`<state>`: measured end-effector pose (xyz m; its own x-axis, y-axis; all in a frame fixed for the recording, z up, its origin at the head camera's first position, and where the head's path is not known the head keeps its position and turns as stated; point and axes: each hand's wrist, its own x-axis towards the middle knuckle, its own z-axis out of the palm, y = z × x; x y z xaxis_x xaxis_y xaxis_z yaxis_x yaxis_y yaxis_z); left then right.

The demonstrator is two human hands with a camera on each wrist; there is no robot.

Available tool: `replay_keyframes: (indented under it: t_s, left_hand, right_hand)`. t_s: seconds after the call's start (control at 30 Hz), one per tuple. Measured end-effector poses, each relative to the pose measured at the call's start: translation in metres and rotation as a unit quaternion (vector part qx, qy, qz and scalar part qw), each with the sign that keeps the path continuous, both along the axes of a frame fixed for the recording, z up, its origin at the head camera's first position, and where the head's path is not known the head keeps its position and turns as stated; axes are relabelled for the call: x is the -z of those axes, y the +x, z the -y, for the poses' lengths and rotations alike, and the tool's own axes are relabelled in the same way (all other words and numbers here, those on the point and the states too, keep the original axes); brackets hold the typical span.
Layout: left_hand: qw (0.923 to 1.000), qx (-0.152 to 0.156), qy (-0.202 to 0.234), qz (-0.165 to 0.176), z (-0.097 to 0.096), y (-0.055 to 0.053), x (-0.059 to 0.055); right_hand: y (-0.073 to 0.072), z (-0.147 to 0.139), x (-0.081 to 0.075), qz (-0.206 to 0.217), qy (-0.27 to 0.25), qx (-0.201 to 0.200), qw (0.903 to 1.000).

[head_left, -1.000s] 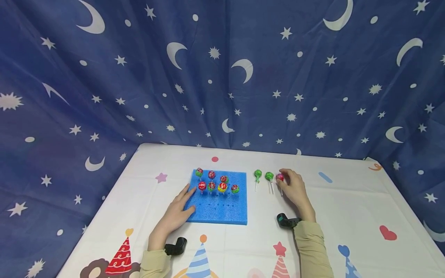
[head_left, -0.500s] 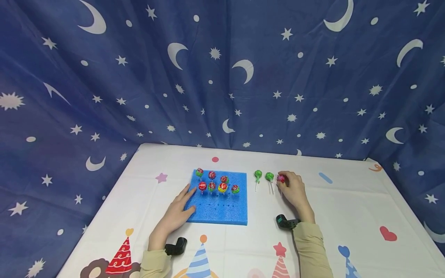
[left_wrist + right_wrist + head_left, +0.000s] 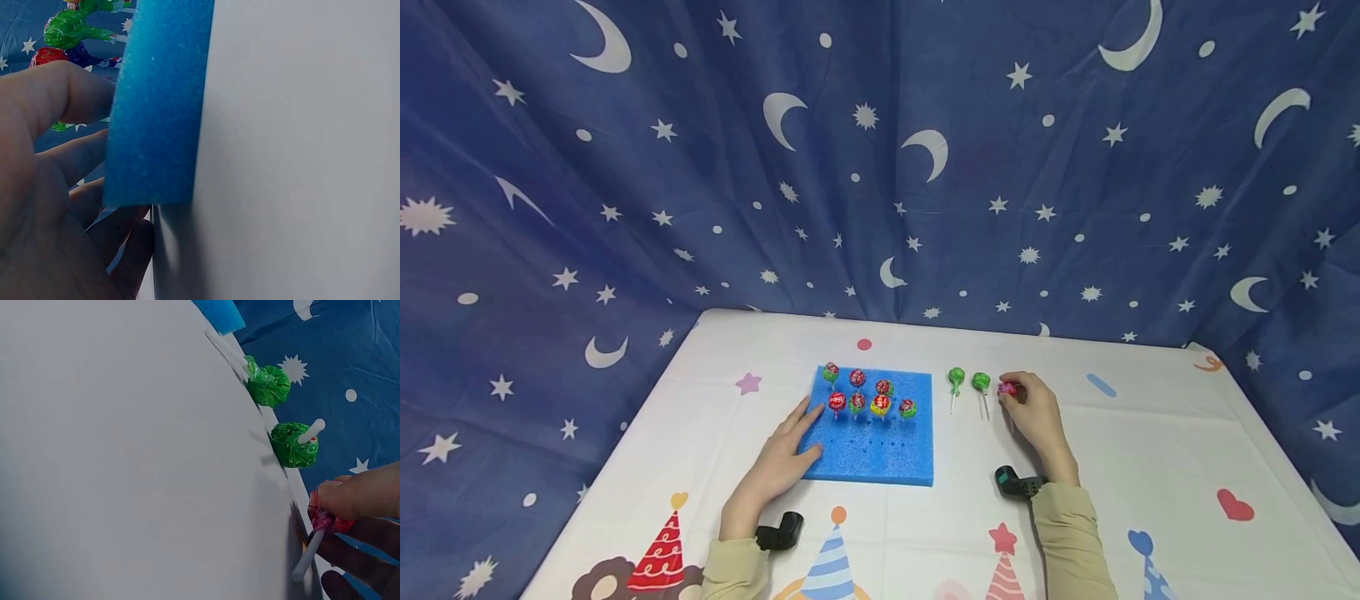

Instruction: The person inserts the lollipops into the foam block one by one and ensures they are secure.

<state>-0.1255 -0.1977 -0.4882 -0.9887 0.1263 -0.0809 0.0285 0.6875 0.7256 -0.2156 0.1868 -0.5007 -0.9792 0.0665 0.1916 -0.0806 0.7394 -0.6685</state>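
Note:
A blue foam board with rows of small holes lies on the table. Several lollipops, among them a yellow-and-red one, stand upright in its farther half. My left hand rests against the board's left edge, its fingers spread along the side and near corner. On the right, my right hand pinches the wrapped head of a pink-red lollipop between thumb and fingers. Its white stick points down toward the tabletop. Two green lollipops, one left and one right, lie just left of that hand.
A white tablecloth printed with party hats, hearts and stars covers the table. Behind it hangs a dark blue curtain with moons and stars. Black wrist cameras, left and right, sit on both wrists.
My right hand has shifted slightly toward me, and the pink-red lollipop's head has moved a little nearer with it. The left hand and the board have stayed in place.

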Motion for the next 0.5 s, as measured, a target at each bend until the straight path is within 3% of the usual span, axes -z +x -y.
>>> replay_keyframes:
  t_s: [0.3, 0.5]
  left_hand:
    - [1.0000, 0.001, 0.000, 0.003, 0.000, 0.000, 0.000]
    - [1.0000, 0.004, 0.000, 0.001, 0.001, -0.001, 0.001]
  right_hand:
    - [0.007, 0.002, -0.006, 0.010, -0.025, -0.010, 0.9996]
    - [0.012, 0.010, -0.017, 0.000, -0.036, -0.016, 0.9992]
